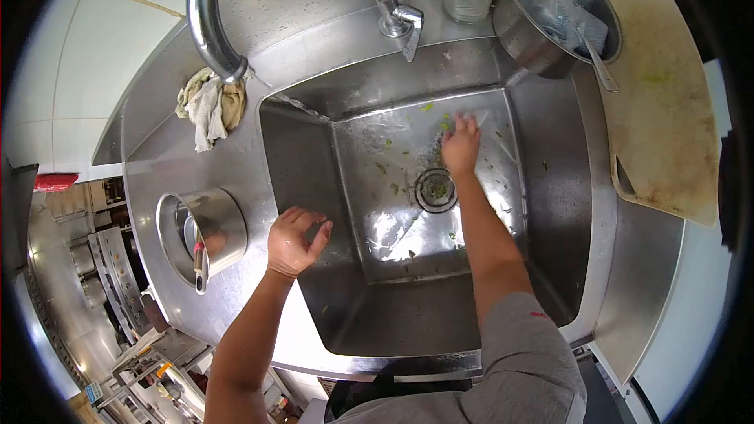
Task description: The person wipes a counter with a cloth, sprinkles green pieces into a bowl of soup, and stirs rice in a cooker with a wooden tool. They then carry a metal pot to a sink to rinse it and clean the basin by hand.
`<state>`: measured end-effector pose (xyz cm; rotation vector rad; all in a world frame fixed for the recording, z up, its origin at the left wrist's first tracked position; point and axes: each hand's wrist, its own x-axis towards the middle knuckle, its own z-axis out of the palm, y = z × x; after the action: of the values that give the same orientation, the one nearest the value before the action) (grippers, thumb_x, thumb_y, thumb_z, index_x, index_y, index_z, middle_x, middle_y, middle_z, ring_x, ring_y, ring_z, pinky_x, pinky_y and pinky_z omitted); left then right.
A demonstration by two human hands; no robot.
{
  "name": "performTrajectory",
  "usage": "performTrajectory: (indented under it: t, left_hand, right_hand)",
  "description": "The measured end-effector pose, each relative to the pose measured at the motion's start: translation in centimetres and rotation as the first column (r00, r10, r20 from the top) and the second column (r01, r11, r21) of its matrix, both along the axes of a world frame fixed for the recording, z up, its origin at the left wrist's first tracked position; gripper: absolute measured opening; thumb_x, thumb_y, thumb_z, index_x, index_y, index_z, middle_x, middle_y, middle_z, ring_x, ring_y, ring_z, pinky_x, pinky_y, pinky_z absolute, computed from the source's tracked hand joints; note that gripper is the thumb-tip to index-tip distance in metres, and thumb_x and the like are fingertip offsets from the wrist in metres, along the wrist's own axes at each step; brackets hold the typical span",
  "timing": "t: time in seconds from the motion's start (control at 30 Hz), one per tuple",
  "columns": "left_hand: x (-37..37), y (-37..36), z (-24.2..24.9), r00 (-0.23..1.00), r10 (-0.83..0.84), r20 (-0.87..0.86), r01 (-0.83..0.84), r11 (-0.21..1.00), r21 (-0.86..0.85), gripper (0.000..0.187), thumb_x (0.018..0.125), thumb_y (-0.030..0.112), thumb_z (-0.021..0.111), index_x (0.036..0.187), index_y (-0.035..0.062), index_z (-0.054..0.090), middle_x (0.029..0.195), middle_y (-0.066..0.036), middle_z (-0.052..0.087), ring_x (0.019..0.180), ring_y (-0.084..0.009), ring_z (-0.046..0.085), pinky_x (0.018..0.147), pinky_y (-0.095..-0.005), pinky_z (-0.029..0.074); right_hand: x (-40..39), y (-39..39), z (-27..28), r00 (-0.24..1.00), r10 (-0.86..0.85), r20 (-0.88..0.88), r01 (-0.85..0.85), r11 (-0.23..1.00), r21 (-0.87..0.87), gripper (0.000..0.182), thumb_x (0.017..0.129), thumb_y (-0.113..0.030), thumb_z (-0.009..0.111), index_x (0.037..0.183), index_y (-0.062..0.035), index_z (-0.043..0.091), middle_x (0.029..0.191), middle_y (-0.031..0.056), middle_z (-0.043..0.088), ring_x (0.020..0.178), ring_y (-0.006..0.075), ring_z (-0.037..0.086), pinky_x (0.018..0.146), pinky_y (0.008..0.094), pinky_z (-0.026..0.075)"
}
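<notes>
Now right hand (460,147) fingers touching scraps (446,121).

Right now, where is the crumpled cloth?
In the head view, the crumpled cloth lies on the steel counter left of the sink, just under the curved faucet spout, beyond the metal pot.

The steel sink (542,188) is deep and square, its wet floor strewn with green vegetable scraps (428,107), thickest toward the far wall. A round drain strainer (436,189), clogged with bits, sits at the floor's centre.
</notes>
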<state>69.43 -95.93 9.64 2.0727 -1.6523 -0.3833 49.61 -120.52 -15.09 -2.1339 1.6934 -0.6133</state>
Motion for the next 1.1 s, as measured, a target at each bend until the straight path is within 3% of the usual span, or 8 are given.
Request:
performTrajectory:
  t: [0.23, 0.4, 0.47, 0.63, 0.7, 0.93, 1.03, 1.1]
  left_hand:
    - [0.4, -0.2, 0.1, 0.999, -0.003, -0.034, 0.003, 1.000, 0.002, 0.013, 0.075, 0.014, 0.068, 0.076, 0.0018, 0.065, 0.073, -0.013, 0.064, 0.066, -0.0306, 0.061, 0.061, -0.0366, 0.048]
    - [0.5, -0.3, 0.1, 0.998, 0.010, -0.056, -0.010, 1.000, 0.006, 0.012, 0.075, 0.014, 0.068, 0.075, 0.0017, 0.065, 0.073, -0.013, 0.065, 0.067, -0.0305, 0.061, 0.062, -0.0365, 0.048]
    - [0.4, -0.1, 0.0, 0.998, 0.007, -0.066, -0.006, 1.000, 0.021, 0.012, 0.075, 0.014, 0.067, 0.075, 0.0018, 0.065, 0.073, -0.013, 0.065, 0.067, -0.0304, 0.061, 0.063, -0.0365, 0.048]
    - [0.6, -0.1, -0.1, 0.997, -0.006, -0.075, 0.006, 1.000, 0.004, 0.013, 0.076, 0.015, 0.067, 0.075, 0.0017, 0.065, 0.075, -0.013, 0.066, 0.068, -0.0307, 0.062, 0.065, -0.0368, 0.048]
    - [0.6, -0.2, -0.1, 0.998, 0.000, -0.058, 0.000, 1.000, 0.005, 0.013, 0.076, 0.015, 0.067, 0.075, 0.0017, 0.065, 0.075, -0.013, 0.066, 0.068, -0.0307, 0.062, 0.065, -0.0367, 0.048]
    - [0.7, -0.1, 0.0, 0.998, 0.012, -0.064, -0.011, 1.000, 0.025, 0.013, 0.076, 0.015, 0.067, 0.076, 0.0021, 0.065, 0.075, -0.012, 0.066, 0.067, -0.0304, 0.061, 0.064, -0.0365, 0.048]
    - [0.8, -0.1, -0.2, 0.999, 0.002, -0.037, -0.001, 1.000, 0.003, 0.012, 0.074, 0.015, 0.071, 0.075, 0.0044, 0.064, 0.074, -0.009, 0.066, 0.067, -0.0291, 0.061, 0.061, -0.0364, 0.049]
    - [0.8, -0.1, -0.1, 0.999, 0.006, -0.039, -0.006, 1.000, -0.002, 0.012, 0.074, 0.015, 0.071, 0.075, 0.0046, 0.064, 0.074, -0.009, 0.066, 0.067, -0.0291, 0.061, 0.061, -0.0364, 0.049]
  right_hand:
    - [0.6, 1.8, -7.2, 0.783, 0.495, -0.377, -0.511, 0.857, 0.065, 0.042, 0.082, -0.012, 0.050, 0.120, 0.0052, 0.052, 0.129, 0.0210, 0.045, 0.120, 0.0375, 0.044, 0.101, 0.0441, 0.038]
    - [0.2, 6.9, 2.8, 0.824, 0.545, -0.158, -0.425, 0.777, 0.463, 0.030, 0.081, -0.012, 0.049, 0.105, 0.0006, 0.060, 0.112, 0.0183, 0.056, 0.108, 0.0334, 0.053, 0.093, 0.0441, 0.043]
    - [1.3, 5.0, 0.6, 0.814, 0.549, -0.190, -0.488, 0.824, 0.288, 0.022, 0.081, -0.013, 0.049, 0.094, -0.0027, 0.063, 0.097, 0.0144, 0.063, 0.101, 0.0311, 0.057, 0.088, 0.0444, 0.045]
    - [5.9, -3.8, -1.6, 0.918, 0.362, -0.162, -0.367, 0.930, 0.003, 0.034, 0.083, -0.013, 0.049, 0.114, -0.0007, 0.058, 0.122, 0.0211, 0.053, 0.114, 0.0351, 0.051, 0.095, 0.0436, 0.042]
    - [6.3, -4.9, -2.7, 0.956, 0.224, -0.189, -0.157, 0.936, 0.315, 0.040, 0.086, -0.011, 0.044, 0.122, 0.0028, 0.053, 0.135, 0.0233, 0.041, 0.121, 0.0376, 0.044, 0.101, 0.0425, 0.038]
    - [5.6, 4.5, -6.1, 0.725, 0.569, -0.389, -0.556, 0.816, 0.159, 0.044, 0.083, -0.012, 0.047, 0.120, 0.0106, 0.051, 0.133, 0.0272, 0.041, 0.121, 0.0405, 0.041, 0.106, 0.0435, 0.032]
    - [2.6, 9.7, -2.6, 0.838, 0.523, -0.158, -0.492, 0.848, 0.195, 0.040, 0.082, -0.014, 0.048, 0.114, 0.0080, 0.057, 0.125, 0.0264, 0.048, 0.116, 0.0381, 0.046, 0.101, 0.0456, 0.036]
    - [1.4, 11.2, 1.9, 0.651, 0.640, -0.407, -0.471, 0.762, 0.444, 0.037, 0.078, -0.015, 0.052, 0.110, 0.0033, 0.060, 0.124, 0.0251, 0.050, 0.114, 0.0362, 0.049, 0.100, 0.0499, 0.034]
